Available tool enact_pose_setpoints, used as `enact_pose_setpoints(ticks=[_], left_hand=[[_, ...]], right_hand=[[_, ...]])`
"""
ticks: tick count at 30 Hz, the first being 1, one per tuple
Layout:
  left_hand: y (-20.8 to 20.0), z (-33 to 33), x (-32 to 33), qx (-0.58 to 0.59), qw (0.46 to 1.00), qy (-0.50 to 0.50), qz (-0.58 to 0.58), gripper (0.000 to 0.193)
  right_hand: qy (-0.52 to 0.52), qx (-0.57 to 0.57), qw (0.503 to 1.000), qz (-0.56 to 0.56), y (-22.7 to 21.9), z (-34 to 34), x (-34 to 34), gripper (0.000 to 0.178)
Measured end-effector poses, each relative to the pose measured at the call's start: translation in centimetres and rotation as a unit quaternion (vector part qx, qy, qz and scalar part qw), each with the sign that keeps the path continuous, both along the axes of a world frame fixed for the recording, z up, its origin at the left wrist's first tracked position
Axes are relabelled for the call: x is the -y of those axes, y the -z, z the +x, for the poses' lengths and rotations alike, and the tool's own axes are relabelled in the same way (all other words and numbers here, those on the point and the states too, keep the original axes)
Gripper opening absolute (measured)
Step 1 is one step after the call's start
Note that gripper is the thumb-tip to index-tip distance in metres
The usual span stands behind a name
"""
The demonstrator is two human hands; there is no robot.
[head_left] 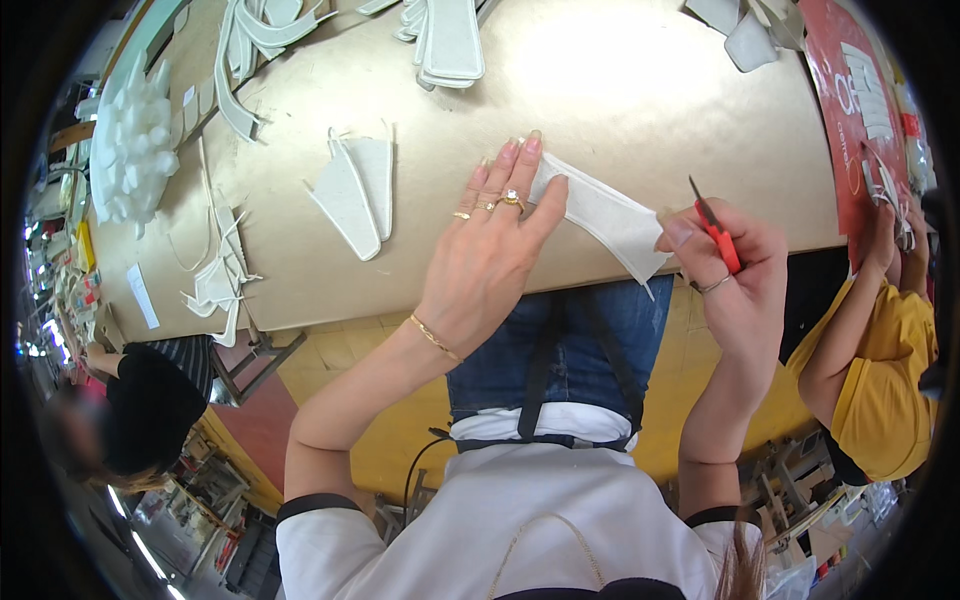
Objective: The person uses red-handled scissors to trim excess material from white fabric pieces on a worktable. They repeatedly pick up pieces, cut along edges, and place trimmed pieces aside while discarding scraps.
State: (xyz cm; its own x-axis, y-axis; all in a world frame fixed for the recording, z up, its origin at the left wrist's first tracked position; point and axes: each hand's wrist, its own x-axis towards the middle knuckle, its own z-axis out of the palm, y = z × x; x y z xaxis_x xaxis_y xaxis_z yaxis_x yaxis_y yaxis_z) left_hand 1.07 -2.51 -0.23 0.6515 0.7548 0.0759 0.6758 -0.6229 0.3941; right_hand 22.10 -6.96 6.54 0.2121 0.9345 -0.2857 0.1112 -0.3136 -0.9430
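Observation:
A white stitched fabric piece (605,212), cut in a curved tapering shape, lies near the table's front edge. My left hand (485,245) rests flat at its left end, fingers stretched out and the thumb on the piece. At the piece's right end, my right hand (740,265) is closed round small red-handled thread snips (720,240), dark blades pointing up and away. The thumb of that hand is at the piece's corner. A loose thread hangs from the lower right tip. Left of my left hand lie two similar overlapping pieces (360,195) with thread ends.
Stacked pale pieces (450,45) and curved strips (235,70) lie on the far table. A white lumpy heap (135,150) and threaded pieces (222,275) are at left. A person in yellow (880,390) works at right beside a red sheet (835,100); another person (150,400) is at left.

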Motion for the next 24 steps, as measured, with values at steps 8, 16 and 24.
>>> enact_pose_setpoints(ticks=[8,16,24], left_hand=[[0.5,0.2,0.0,-0.027,1.000,-0.004,0.009,0.053],[0.4,0.2,0.1,0.003,1.000,-0.023,-0.011,0.067],[0.2,0.5,0.2,-0.018,0.999,-0.028,0.011,0.062]], right_hand=[[-0.054,0.136,0.977,-0.152,2.4,3.8,2.8,0.021],[-0.062,0.145,0.981,-0.112,3.8,5.9,5.3,0.016],[-0.100,0.130,0.982,-0.095,3.9,6.9,5.4,0.012]])
